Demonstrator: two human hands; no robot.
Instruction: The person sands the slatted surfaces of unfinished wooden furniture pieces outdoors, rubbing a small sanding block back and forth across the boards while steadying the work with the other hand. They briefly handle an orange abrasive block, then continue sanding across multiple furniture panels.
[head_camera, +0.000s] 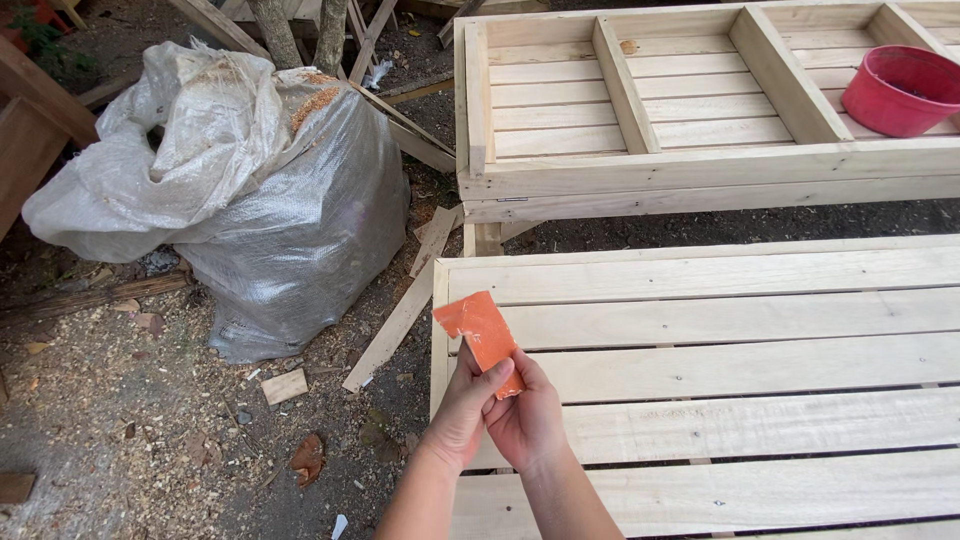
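Both my hands hold a worn orange piece of sandpaper (479, 327) upright over the left end of a slatted wooden panel (740, 370). My left hand (467, 405) pinches its lower edge with the thumb in front. My right hand (528, 418) grips the same lower edge from behind and to the right. The top of the sheet sticks up free above my fingers.
A second wooden frame with dividers (700, 150) stands behind, with a red plastic bowl (902, 90) on its right end. A large white woven sack (250, 190) sits on the ground at left. Wood offcuts (400, 320), chips and sawdust litter the dirt.
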